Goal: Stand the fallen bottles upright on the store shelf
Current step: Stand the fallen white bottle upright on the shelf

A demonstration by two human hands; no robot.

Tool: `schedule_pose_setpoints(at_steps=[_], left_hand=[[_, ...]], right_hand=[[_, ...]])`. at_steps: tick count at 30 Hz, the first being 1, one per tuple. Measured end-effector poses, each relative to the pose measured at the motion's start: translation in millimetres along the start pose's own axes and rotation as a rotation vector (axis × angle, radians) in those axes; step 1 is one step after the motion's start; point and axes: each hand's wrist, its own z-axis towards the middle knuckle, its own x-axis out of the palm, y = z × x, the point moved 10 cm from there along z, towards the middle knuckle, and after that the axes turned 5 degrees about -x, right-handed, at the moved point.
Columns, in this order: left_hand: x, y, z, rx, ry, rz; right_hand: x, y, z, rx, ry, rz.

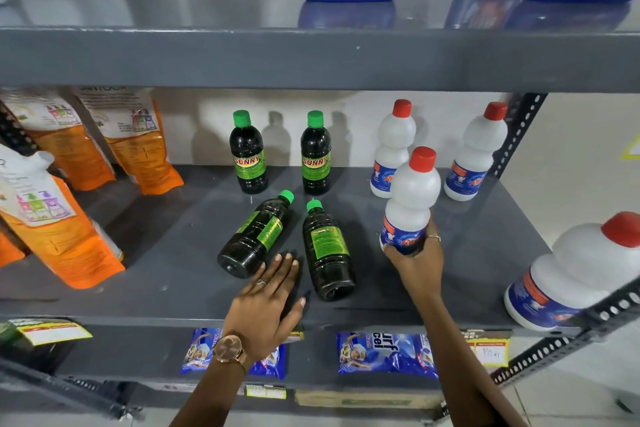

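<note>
Right grip [414, 253] wrapped low around white plastic bottle with red cap [410, 201], upright, base at or just above grey shelf [156, 253]; contact unclear. Left grip [268, 298] spread flat, empty, fingertips between two fallen dark bottles with green caps [256, 236], [327, 253]. Beyond: two more white bottles [393, 149] standing near. Risk: low hold, top-heavy bottle might tip on release; fallen pair could roll if nudged.

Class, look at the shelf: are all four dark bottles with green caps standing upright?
No. Two dark bottles stand at the back, but two lie on their sides in front.
</note>
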Motion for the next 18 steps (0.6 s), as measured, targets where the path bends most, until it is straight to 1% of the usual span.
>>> schedule_pose_setpoints(at_steps=[4,13,18], left_hand=[[2.6,1.0,0.1,-0.001,-0.001,0.002],[5.9,2.7,-0.3,-0.014,0.012,-0.017],[5.5,1.8,-0.1,-0.014,0.020,-0.012]], right_hand=[[-3.2,-1.9,1.2,0.035,-0.017,-0.051],[-8.2,-2.1,1.4,0.014,-0.007,-0.132],[-9.5,0.9,-5.7,0.034,-0.076,-0.127]])
